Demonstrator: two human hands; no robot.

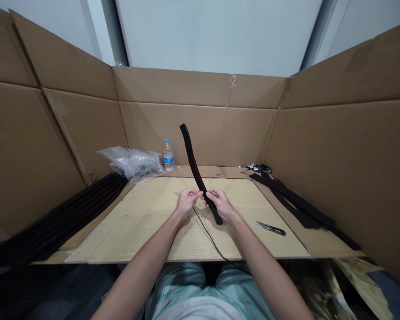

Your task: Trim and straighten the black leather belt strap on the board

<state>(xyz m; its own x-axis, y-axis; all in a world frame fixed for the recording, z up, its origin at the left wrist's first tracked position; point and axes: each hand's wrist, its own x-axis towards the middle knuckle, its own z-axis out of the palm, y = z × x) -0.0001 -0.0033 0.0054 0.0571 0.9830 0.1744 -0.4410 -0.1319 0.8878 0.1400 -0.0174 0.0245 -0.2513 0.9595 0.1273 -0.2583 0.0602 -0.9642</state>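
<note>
A long, bendy black strip [196, 173] stands slanted above the table, its upper end leaning away to the left. My right hand [222, 204] is closed on its lower part, thumb and fingers pinching the edge. On the strip's left side, my left hand [186, 200] is closed in a pinch, fingertips close against it; what lies between them is too small to make out. A thin black cord [206, 231] runs from below my left fingers down over the table's front edge. Right of my hands lies a pair of thread snips [270, 228].
Black strips [86, 200] are piled along the left, with more black strips [296, 202] on the right. At the back are a clear plastic bag [133, 161], a water bottle [168, 158] and a small dark tangle [260, 168]. Cardboard walls [173, 120] enclose the table [146, 222].
</note>
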